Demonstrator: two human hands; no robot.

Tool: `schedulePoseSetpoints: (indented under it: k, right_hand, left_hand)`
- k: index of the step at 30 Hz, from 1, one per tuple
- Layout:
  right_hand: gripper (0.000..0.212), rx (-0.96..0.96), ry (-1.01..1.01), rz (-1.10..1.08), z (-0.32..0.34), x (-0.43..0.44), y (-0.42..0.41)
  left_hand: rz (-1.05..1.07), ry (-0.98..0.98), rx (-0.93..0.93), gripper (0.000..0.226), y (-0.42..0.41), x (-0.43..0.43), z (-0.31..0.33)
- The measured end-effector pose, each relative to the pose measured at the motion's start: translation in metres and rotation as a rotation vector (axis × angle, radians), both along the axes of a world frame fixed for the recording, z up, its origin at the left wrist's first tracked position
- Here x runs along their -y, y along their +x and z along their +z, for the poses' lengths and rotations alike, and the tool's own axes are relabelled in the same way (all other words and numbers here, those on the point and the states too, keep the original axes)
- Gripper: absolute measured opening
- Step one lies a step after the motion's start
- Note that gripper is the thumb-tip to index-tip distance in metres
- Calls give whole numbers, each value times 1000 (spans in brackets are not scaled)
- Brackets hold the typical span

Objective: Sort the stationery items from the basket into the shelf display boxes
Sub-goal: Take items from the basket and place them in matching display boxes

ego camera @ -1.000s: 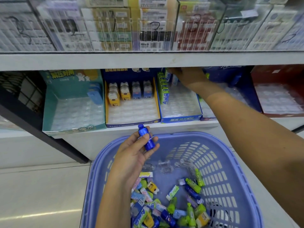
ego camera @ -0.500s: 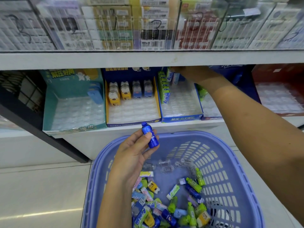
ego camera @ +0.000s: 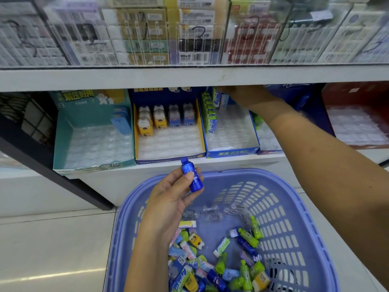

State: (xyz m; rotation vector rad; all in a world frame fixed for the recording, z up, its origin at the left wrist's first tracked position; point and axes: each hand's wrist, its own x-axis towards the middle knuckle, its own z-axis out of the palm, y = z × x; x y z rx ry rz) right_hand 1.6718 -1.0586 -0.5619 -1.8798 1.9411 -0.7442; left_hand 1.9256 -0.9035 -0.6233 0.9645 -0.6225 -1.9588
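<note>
Head view
Basket (ego camera: 299,239): mixed small stationery heaped at its near end; far end mostly bare.
Blue display box (ego camera: 232,153): green packs along its left wall, most of its clear tray unfilled.
Left hand (ego camera: 171,199): thumb and fingers pinch the blue bottle (ego camera: 192,178) upright above the basket's far rim.
Right hand (ego camera: 246,95): deep at the blue box's back under the shelf edge; finger state cannot be told.
Change: bottle slightly higher than half a second ago; right hand stays inside.

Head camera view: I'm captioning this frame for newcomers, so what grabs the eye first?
The lilac basket fills the lower frame, bright small items heaped in its near end. Above it, the left hand holds up a blue bottle, while the right hand reaches into the blue display box.
</note>
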Motion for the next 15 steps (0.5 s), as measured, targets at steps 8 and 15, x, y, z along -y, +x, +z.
schedulePoseSetpoints:
  k: [8,15]
  right_hand:
    - [16,-101,116,104,-6,2,1]
    - [10,-91,154,35,0,-1,9]
  left_hand:
    - [-11,10,2,41,-1,1,-2]
    - [29,20,-8,40,-5,-3,2]
